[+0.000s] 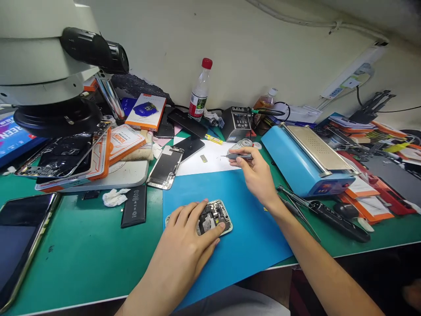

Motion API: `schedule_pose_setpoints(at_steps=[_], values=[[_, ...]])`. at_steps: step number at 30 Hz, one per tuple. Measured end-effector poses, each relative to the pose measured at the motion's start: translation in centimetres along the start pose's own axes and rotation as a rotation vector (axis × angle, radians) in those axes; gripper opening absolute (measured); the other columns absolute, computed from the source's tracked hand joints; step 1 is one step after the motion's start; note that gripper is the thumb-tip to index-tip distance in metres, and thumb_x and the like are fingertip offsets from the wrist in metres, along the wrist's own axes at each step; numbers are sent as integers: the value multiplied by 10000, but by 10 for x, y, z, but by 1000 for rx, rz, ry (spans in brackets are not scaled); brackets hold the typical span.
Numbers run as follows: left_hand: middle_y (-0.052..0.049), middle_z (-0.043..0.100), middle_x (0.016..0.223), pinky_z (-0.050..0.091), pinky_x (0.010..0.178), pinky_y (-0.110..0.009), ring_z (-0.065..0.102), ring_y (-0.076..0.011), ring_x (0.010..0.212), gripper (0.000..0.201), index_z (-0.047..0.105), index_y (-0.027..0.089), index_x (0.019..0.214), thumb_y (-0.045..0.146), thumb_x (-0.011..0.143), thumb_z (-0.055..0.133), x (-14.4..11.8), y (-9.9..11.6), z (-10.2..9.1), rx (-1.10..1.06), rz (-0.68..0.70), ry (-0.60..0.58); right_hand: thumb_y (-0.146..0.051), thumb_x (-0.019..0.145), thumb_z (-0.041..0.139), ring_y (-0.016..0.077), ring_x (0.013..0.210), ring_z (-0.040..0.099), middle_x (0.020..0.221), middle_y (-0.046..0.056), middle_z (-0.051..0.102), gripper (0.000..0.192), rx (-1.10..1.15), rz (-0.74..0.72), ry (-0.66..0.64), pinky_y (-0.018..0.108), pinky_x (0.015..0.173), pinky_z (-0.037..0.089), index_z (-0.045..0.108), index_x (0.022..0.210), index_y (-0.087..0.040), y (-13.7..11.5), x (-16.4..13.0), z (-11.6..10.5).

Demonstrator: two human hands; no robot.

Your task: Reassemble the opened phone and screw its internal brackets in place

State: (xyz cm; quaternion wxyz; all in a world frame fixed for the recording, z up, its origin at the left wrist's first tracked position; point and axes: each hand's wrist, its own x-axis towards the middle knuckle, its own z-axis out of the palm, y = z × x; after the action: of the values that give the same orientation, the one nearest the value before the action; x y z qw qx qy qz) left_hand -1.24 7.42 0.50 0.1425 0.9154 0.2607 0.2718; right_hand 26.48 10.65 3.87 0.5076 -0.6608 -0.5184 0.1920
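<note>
An opened phone chassis (215,213) with its inner boards showing lies on a blue mat (237,193). My left hand (187,237) rests flat over it, fingers on its frame and boards. Farther back, my right hand (255,173) grips a small grey screwdriver (237,156) over a white sheet (210,162), beside a round tin (242,143). A detached phone screen (165,167) lies to the left of the sheet, and a black battery (133,212) sits on the green mat.
A microscope (49,66) overhangs the left rear. A blue heating plate machine (305,160) stands at right, with tweezers and a black tool (335,217) in front. A plastic bottle (199,92), boxes and screens crowd the back. A phone (19,241) lies near left.
</note>
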Motion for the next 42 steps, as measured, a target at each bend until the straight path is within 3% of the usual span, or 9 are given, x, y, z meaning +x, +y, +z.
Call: schedule_pose_setpoints(at_steps=[5, 18, 26, 32, 37, 42], values=[[-127, 643, 1570, 653, 1013, -656, 646, -374, 1377, 344, 770, 437, 1397, 313, 1115, 617, -1, 0, 1, -10, -6, -6, -482, 1074, 681, 220, 1189, 696, 1355, 116, 683, 425, -11, 35, -60, 448, 1050, 632, 673, 1358, -166, 7, 5, 10], [-125, 655, 1564, 653, 1009, -639, 659, -368, 1363, 354, 779, 450, 1388, 297, 1120, 605, 1, 0, -3, -11, -7, -24, -480, 1072, 684, 225, 1202, 692, 1366, 118, 678, 433, 29, 66, -62, 454, 1057, 630, 668, 1371, -167, 14, 3, 5], [-95, 636, 1586, 621, 1049, -629, 630, -361, 1394, 347, 774, 470, 1389, 318, 1126, 606, -1, 2, -3, -36, -44, -50, -464, 1074, 687, 204, 1126, 704, 1317, 111, 686, 437, 189, 93, 36, 412, 985, 651, 654, 1388, -163, 11, -1, -4], [-98, 653, 1570, 594, 1077, -639, 635, -370, 1388, 289, 812, 439, 1335, 390, 1114, 632, 2, 2, -4, -44, -70, -73, -519, 1027, 704, 151, 792, 712, 1069, 17, 734, 579, 426, 195, 103, 330, 766, 673, 436, 1492, -301, -13, -56, -14], [-87, 630, 1607, 545, 1125, -622, 608, -360, 1433, 311, 792, 469, 1366, 439, 1126, 596, 2, 1, -7, -45, -98, -135, -506, 973, 771, 146, 737, 706, 1070, 21, 729, 631, 578, 351, 12, 322, 705, 676, 479, 1494, -303, -31, -114, 9], [-115, 613, 1632, 504, 1157, -609, 585, -365, 1468, 353, 801, 417, 1370, 531, 1106, 596, 1, 1, -11, -29, -86, -163, -414, 899, 891, 119, 645, 684, 1002, -24, 695, 747, 651, 409, -16, 282, 619, 665, 473, 1513, -333, -34, -133, 26]])
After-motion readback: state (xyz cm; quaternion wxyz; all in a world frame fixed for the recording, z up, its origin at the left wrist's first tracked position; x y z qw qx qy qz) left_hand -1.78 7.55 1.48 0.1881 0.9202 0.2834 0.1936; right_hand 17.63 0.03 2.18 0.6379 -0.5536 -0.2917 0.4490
